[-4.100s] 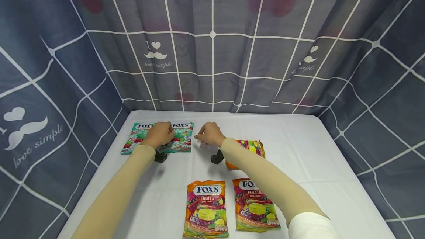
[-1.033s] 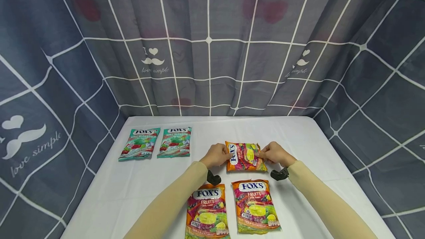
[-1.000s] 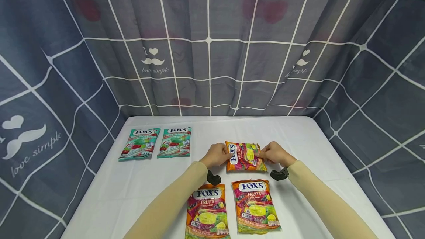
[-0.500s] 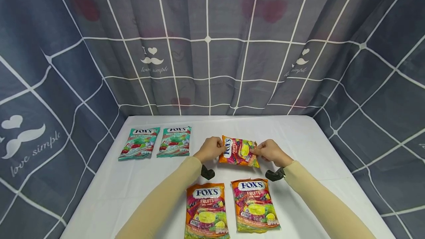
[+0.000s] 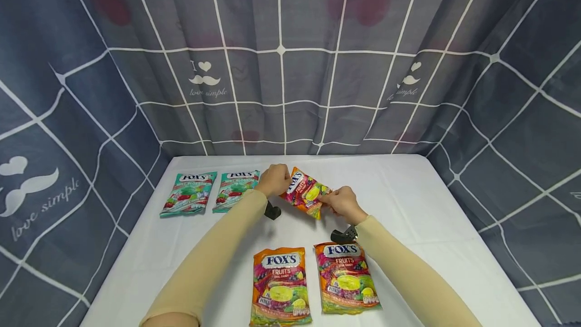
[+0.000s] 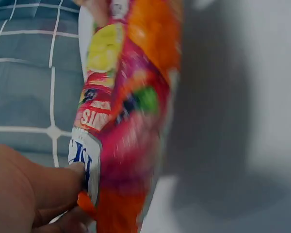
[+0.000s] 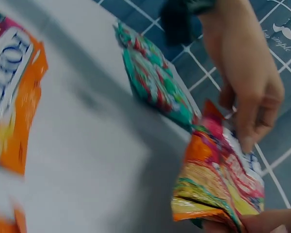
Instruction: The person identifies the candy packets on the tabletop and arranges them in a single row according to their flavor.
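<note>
Both my hands hold an orange and magenta FOX'S Fruits candy bag [image 5: 307, 193], tilted and lifted off the white table. My left hand [image 5: 275, 180] pinches its FOX'S-label end, and thumb and finger show on that edge in the left wrist view, where the bag [image 6: 131, 121] casts a shadow on the cloth. On the opposite end, my right hand [image 5: 343, 202] pinches the bag between thumb and fingers. A green FOX'S Mint Blossom bag [image 5: 229, 193] lies just left of my left hand, partly covered by that hand and sleeve. Beside it lies another green bag [image 5: 189, 195].
Two more Fruits candy bags lie face up near the front: one at the middle [image 5: 280, 286], one to its right [image 5: 347, 279], close below my right wrist. Grey checked curtain [image 5: 299, 74] surrounds the white table [image 5: 399, 185] at the back and sides.
Earlier, my hands were at the green bags, then took hold of the orange bag on the right. It has since risen, moved left and back, and turned diagonally.
</note>
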Motion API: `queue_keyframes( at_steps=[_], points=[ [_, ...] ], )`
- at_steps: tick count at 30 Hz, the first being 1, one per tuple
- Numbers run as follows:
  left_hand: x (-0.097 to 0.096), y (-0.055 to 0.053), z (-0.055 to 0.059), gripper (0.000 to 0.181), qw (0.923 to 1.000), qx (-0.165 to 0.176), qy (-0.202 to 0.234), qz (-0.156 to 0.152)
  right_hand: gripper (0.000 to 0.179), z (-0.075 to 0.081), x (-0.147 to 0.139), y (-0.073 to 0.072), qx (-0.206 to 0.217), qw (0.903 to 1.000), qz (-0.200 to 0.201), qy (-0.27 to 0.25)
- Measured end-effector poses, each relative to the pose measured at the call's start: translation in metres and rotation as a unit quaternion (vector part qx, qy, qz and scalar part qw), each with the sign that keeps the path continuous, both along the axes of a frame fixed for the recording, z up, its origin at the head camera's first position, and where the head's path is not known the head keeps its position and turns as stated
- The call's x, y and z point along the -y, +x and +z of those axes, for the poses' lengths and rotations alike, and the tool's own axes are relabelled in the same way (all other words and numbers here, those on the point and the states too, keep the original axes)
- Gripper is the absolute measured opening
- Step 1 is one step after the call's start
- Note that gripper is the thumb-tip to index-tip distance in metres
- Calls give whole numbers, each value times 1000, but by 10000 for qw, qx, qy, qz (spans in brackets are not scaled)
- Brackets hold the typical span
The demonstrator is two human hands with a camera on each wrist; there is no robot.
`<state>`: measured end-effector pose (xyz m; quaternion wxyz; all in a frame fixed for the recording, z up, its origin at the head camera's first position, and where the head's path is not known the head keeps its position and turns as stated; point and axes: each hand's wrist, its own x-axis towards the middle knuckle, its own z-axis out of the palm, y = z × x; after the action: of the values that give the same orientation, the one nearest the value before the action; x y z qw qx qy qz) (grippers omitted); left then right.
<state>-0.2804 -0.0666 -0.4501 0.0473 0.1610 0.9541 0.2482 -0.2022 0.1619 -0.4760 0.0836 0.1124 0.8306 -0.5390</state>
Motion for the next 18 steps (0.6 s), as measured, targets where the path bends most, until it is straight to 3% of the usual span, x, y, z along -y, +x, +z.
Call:
queue_keyframes(
  at_steps=[4, 8, 13, 18],
  points=[
    [4, -13, 8, 19, 9992, -132, -351, 159, 28, -8, 27, -1, -64, 9985, -342, -433],
    [3, -28, 14, 19, 9964, -446, -699, 187, 23, -13, 54, -2, -211, 9905, -773, -1114],
    [4, -44, 15, 9, 9928, -682, -989, -44, 20, -17, 86, 0, -181, 9773, -1199, -1739],
    [7, -53, 11, 4, 9914, -656, -1076, -352, 18, -23, 115, 2, -161, 9674, -1476, -2050]
  ],
)
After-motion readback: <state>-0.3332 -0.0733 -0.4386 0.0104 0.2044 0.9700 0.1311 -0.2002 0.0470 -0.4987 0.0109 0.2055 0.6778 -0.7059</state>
